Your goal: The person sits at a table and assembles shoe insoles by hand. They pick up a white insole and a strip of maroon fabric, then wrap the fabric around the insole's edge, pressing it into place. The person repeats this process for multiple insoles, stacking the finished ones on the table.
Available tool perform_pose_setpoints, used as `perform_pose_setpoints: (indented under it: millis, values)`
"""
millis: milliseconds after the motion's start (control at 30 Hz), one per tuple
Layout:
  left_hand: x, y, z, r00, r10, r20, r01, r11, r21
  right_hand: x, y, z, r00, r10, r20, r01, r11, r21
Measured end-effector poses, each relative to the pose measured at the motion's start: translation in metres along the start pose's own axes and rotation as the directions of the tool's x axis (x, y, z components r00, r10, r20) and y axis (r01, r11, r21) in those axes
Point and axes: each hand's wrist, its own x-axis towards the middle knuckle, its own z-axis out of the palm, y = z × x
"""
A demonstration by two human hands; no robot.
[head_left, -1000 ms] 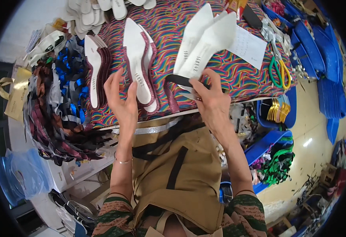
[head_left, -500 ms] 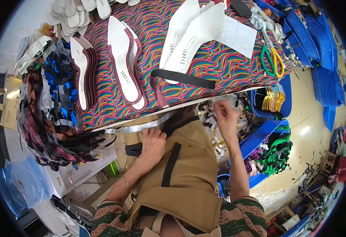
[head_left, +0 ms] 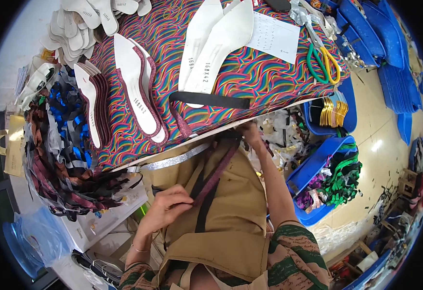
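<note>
My left hand, above the lap of the tan apron, pinches the lower end of a narrow purple glitter strip. From there the strip slants up toward my right hand, which is closed at the front edge of the table, its fingertips partly in shadow among dark material. Whether those fingers grip the strip's upper end I cannot make out. On the patterned table cover, a pair of white insoles edged in purple glitter lies beside a stack of similar insoles.
Plain white insoles, a black strap, a paper sheet and scissors lie on the table. Strips hang in a heap at left. Blue bins with scraps and gold pieces stand at right.
My left hand has moved down and left, now pinching the purple strip's end. My right hand has moved left and in to the table edge. The strip now stretches across the apron.
</note>
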Motion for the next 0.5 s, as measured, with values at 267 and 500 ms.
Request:
perform_pose_setpoints:
  millis: [267,500]
  values:
    - [-0.014,-0.013,0.005,0.989,-0.099,0.105,0.099,0.995,0.006,-0.095,-0.072,-0.129,0.797,0.559,-0.23,-0.049,0.439,0.897]
    - [-0.013,-0.004,0.004,0.982,-0.153,0.11,0.141,0.984,0.109,-0.071,-0.098,-0.071,0.911,0.408,0.061,-0.412,0.891,0.19]
